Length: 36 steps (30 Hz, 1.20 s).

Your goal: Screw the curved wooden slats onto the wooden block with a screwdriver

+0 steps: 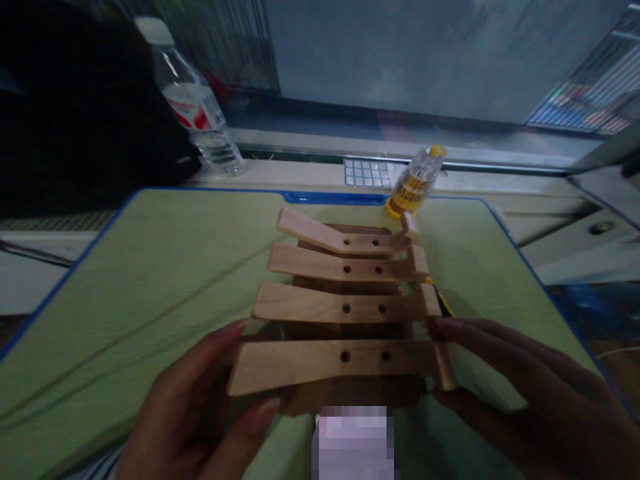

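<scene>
A wooden rack [345, 303] made of several angled slats with paired screw holes lies on the green table [150, 280]. My left hand [200, 407] grips the left end of the nearest slat [330, 363], fingers curled round it. My right hand [525, 393] holds that slat's right end at its upturned hook, thumb under and fingers on top. Something yellow [447, 307] peeks out behind the right side of the rack; I cannot make out what it is.
A small glue bottle with a yellow cap [416, 181] stands behind the rack at the table's far edge. A clear water bottle [193, 100] stands at the back left next to a dark bag [75, 107]. A blurred patch [353, 441] covers the lower middle.
</scene>
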Motion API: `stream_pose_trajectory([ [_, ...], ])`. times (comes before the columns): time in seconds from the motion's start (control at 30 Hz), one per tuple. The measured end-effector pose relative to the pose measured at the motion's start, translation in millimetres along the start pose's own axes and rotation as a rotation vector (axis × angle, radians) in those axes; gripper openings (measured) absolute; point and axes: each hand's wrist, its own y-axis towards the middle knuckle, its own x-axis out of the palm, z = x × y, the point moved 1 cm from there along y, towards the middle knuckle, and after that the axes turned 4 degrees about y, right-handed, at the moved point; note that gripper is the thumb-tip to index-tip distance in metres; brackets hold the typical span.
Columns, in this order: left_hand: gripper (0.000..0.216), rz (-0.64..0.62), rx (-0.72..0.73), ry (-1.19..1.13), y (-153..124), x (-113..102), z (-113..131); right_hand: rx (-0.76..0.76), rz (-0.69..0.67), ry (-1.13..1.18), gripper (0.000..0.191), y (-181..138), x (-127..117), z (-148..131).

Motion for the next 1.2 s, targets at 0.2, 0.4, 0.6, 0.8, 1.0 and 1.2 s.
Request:
stream_pose_trajectory([
  [0.2,0.044,0.053,-0.095,-0.032,1.7,1.3,6.4,0.114,0.012,-0.044,0.045,-7.0,-5.6,9.4],
  [0.4,0.037,-0.01,-0.103,0.07,-3.3,2.3,7.3,0.141,-0.181,0.007,0.029,2.7,-4.6,3.4],
  [0.6,0.035,-0.187,-0.076,0.141,-5.5,7.0,0.6,0.076,-0.258,0.068,0.015,12.6,1.9,-3.8],
  [0.8,0.037,-0.238,-0.163,0.13,-4.8,13.1,-7.5,0.056,-0.257,0.055,0.013,14.1,14.1,-2.2],
  [1.0,0.038,-0.266,-0.277,0.128,-8.3,11.9,-13.2,0.014,-0.22,0.047,0.015,16.5,16.5,-1.7],
  [1.2,0.042,-0.307,-0.367,0.179,-7.8,10.7,-17.8,0.005,-0.212,0.029,0.018,16.0,20.6,0.2],
])
